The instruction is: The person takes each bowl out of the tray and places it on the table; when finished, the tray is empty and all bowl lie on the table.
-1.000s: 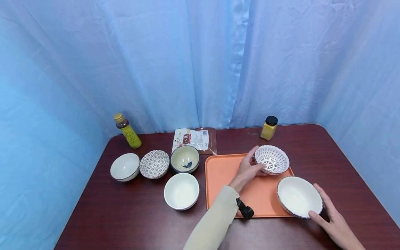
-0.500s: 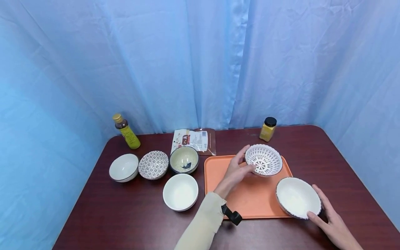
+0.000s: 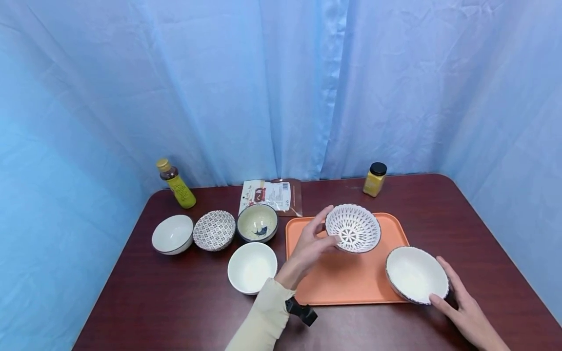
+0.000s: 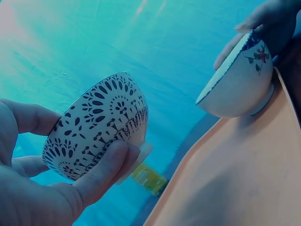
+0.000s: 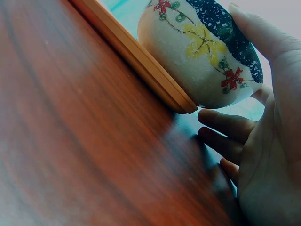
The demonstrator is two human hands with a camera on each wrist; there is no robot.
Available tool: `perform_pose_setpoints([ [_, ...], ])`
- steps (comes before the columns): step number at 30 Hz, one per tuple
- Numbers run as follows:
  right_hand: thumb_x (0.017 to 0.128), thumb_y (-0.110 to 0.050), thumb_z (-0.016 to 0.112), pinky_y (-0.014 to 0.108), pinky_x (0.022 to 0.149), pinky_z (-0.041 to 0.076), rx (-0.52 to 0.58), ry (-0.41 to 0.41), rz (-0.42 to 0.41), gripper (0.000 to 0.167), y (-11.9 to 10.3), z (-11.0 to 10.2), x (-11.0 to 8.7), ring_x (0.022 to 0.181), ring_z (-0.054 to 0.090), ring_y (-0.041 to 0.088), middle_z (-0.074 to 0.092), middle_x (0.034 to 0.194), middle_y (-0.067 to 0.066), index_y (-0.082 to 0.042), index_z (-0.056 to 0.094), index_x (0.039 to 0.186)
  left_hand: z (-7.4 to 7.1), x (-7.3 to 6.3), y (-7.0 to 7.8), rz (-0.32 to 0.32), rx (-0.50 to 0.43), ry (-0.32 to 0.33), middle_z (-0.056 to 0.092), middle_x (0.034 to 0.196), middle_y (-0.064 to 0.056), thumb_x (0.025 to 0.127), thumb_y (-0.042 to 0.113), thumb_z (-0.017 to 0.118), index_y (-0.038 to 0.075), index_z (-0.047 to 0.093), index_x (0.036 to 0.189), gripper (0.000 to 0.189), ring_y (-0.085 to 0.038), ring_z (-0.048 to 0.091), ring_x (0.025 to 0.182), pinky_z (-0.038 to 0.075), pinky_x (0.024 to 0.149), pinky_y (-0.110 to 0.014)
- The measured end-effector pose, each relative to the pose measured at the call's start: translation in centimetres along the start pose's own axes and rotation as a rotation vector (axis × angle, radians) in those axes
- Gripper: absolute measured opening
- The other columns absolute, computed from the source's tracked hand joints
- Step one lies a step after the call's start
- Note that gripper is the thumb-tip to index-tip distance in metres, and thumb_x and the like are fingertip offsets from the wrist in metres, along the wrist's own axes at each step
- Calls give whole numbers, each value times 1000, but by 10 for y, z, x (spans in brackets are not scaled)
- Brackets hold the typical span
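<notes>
My left hand point(image 3: 309, 249) holds a small bowl point(image 3: 353, 228) with a dark petal pattern, thumb on one side and fingers on the other. In the left wrist view the patterned bowl point(image 4: 101, 122) hangs tilted, its foot above the orange tray point(image 3: 338, 278). At the tray's front right corner, my right hand point(image 3: 466, 304) grips a larger white bowl point(image 3: 417, 274) by its rim, thumb over the near edge. Red and yellow flowers and a dark speckled band decorate the outside of this floral bowl point(image 5: 188, 52), seen in the right wrist view beside the tray's edge.
Left of the tray stand a plain white bowl point(image 3: 252, 268), a bowl with a blue fish point(image 3: 257, 222), a lattice-patterned bowl point(image 3: 214, 230) and another white bowl point(image 3: 173, 234). Behind are a green-labelled bottle point(image 3: 181, 187), a food packet point(image 3: 272, 195) and a yellow jar point(image 3: 375, 180).
My left hand has carried the patterned bowl leftward, from the tray's back right to over its middle. The right hand and floral bowl have stayed in place.
</notes>
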State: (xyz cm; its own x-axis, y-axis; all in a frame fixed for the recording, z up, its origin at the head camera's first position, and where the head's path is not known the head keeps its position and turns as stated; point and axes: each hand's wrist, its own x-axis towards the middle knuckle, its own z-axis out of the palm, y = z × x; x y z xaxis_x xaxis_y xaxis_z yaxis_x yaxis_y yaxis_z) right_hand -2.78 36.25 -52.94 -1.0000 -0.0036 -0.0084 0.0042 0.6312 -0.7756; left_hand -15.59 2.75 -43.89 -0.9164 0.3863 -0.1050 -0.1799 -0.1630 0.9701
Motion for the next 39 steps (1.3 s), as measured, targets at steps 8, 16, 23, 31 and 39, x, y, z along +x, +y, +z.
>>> perform_pose_setpoints([
  [8,104,-26,53,70,117,21,32,-29,74,82,-4,-1,1,156,0,21,-9,165,-25,-35,-6,161,-25,-20,15,38,-7,-34,44,145,-28,90,-1,60,25,36,156,74,-23,68,95,63,85,-43],
  [16,102,-24,57,-7,91,10,-7,39,7,82,-9,0,0,120,11,-33,0,159,-37,-32,2,162,-49,-38,26,71,-17,-51,38,148,-29,90,-2,57,23,30,159,78,-17,69,94,64,80,-31],
  [23,101,-24,58,-8,85,12,-11,51,17,84,-6,3,0,119,11,-34,2,153,-43,-31,1,162,-71,-52,30,79,-48,-60,38,147,-35,90,-5,55,14,25,160,78,-14,68,93,63,78,-30],
  [31,101,-25,58,-4,96,5,3,51,37,83,-8,2,-1,131,7,-28,2,153,-42,-33,1,162,-98,-75,36,88,-93,-23,32,150,-39,91,-9,51,8,18,161,79,-14,69,95,64,76,-30],
  [39,101,-24,58,-7,87,11,-4,49,23,84,-8,1,0,126,9,-30,4,150,-45,-32,2,162,-124,-101,37,60,-77,85,33,149,-38,90,-10,52,10,20,161,80,-15,71,96,63,77,-27],
])
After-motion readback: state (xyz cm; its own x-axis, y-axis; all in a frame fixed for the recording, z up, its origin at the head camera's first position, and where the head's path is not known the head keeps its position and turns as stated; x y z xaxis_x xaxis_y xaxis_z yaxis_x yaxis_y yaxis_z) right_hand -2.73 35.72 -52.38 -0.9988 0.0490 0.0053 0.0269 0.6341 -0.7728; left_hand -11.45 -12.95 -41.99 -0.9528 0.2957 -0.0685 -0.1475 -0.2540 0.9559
